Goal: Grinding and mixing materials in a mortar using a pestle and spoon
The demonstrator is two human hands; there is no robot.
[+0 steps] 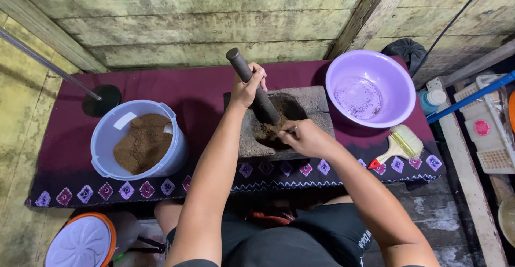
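Note:
A grey stone mortar block (316, 101) sits on a maroon patterned cloth (188, 92), with brown ground material in its hollow. My left hand (248, 86) is wrapped around a dark pestle (256, 91) that leans into the hollow. My right hand (303, 136) rests at the hollow's near edge with fingers curled, touching the brown material; whether it holds anything I cannot tell.
A pale blue tub (110, 133) of brown powder stands at the left. A purple basin (365, 63) is at the right, with a wooden brush (399, 144) in front of it. An orange-rimmed lid (80, 242) lies below left. White crates (493, 133) line the right side.

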